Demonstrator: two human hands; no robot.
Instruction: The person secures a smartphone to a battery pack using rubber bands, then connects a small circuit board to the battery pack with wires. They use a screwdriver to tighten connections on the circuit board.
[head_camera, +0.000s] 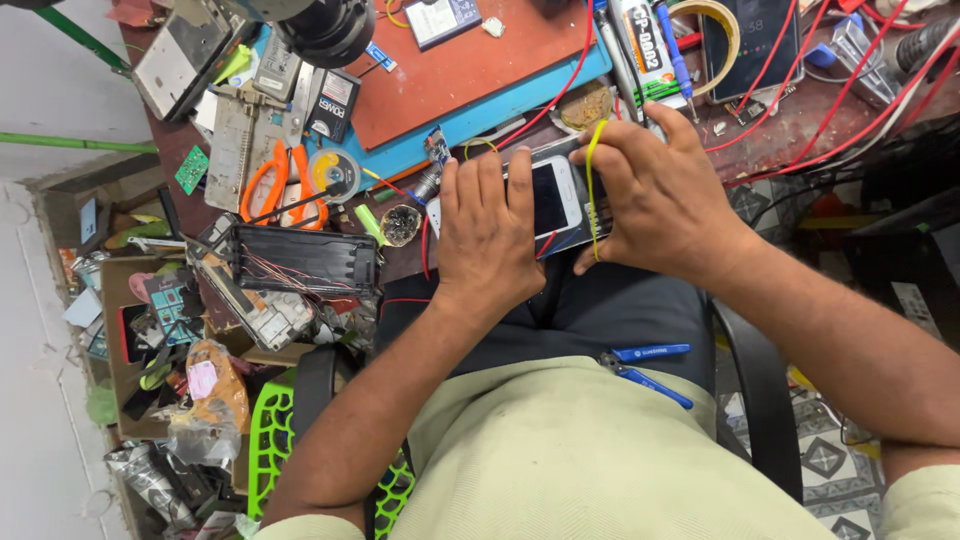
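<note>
Two bare hands are meeting over a white-fronted mobile phone (553, 195) at the near edge of a cluttered repair bench (800, 130), just above the person's lap. In the head view, the left hand (487, 232) is lying flat across the phone's 9 o'clock end, its fingers together and pressing down on the casing. The right hand (655, 195) is gripping the 3 o'clock end, its fingers curled around the edge, and a thin yellow wire (591, 175) is running over its knuckles. At 12 o'clock from the phone, a red-brown work mat (460, 70) is sitting on a blue tray. At 9 o'clock, orange-handled pliers (275, 180) are lying beside an opened black casing (305, 258). Blue-handled cutters (645, 365) are resting on the person's lap at 6 o'clock.
</note>
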